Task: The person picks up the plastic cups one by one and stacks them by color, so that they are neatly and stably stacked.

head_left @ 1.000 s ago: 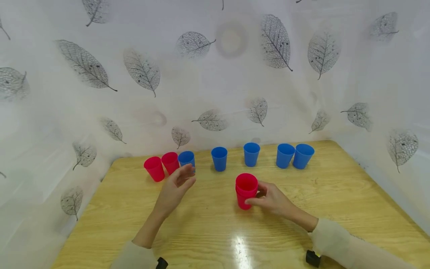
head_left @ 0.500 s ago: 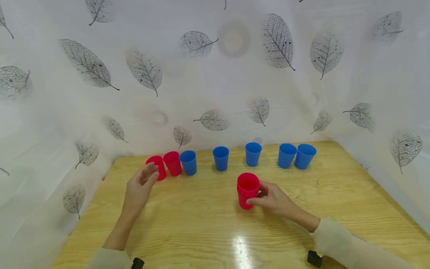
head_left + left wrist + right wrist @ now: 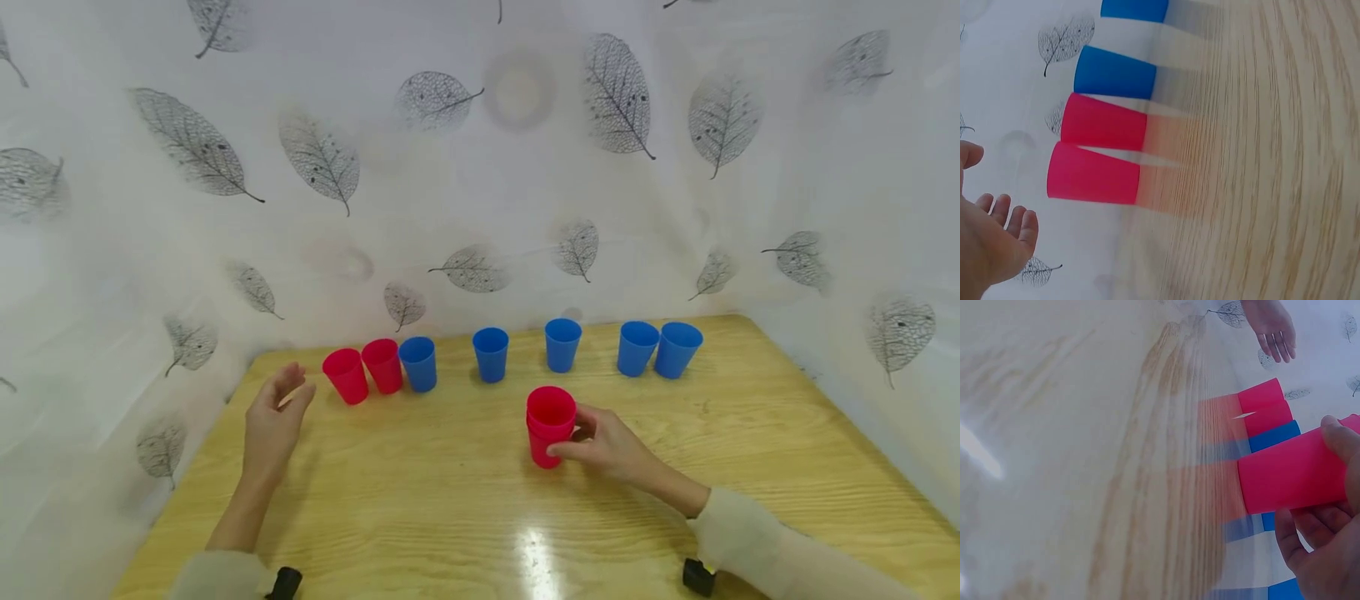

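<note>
Two red cups, one nested in the other, form a stack [image 3: 549,442] standing on the table in the middle of the head view. My right hand [image 3: 611,446] grips this stack from its right side, thumb in front. In the right wrist view a red cup [image 3: 1297,472] lies between thumb and fingers. My left hand [image 3: 270,433] hovers over the table's left side with fingers loosely bent and nothing in them. It is nearest the leftmost red cup [image 3: 347,377], which stands just to its right. Beside that cup is another red cup [image 3: 383,367], upright.
A blue cup [image 3: 418,365] adjoins the red pair. Farther right along the back stand a blue cup [image 3: 491,356], another blue cup [image 3: 562,346] and two close-set blue cups [image 3: 637,350]. A leaf-printed white curtain [image 3: 480,183] hangs behind the wooden table [image 3: 420,508].
My left hand has moved left, from in front of the leftmost blue cup, past the two red cups, to their left. My right hand and the stack have stayed in place.
</note>
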{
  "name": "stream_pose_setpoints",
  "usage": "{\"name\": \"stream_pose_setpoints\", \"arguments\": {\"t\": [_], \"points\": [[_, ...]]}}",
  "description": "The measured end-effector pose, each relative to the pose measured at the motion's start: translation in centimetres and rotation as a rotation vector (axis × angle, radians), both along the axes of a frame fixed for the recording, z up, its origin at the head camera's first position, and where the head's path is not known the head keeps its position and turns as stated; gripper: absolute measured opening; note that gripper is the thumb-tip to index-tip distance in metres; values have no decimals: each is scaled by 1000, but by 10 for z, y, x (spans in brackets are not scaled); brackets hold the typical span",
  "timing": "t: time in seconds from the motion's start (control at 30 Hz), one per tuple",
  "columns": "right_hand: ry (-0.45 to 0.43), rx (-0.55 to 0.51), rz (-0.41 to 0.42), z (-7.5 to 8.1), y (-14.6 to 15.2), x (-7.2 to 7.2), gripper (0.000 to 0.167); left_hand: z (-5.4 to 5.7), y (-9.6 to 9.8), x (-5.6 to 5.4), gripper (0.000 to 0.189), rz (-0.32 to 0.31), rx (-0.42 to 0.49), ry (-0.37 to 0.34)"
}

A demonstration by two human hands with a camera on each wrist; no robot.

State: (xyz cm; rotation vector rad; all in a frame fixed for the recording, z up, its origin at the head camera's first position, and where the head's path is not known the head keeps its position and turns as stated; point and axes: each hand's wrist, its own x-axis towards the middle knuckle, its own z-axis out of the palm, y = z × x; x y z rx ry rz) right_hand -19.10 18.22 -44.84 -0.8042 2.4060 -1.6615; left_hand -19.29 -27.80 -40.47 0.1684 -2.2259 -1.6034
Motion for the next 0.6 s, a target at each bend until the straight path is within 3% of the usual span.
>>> {"name": "stream_pose_setpoints", "arguments": {"t": [0.2,0.43,0.6], "points": [[-3,8,-4,1,1,1,47,-3,-12,-8,60,-49,-6,-65],[4,4,-7,0,1,0,47,-9,-25,-18,71,-187,-11,-111],[7,2,2,0,0,0,47,-14,-30,-26,79,-231,-49,-164]]}}
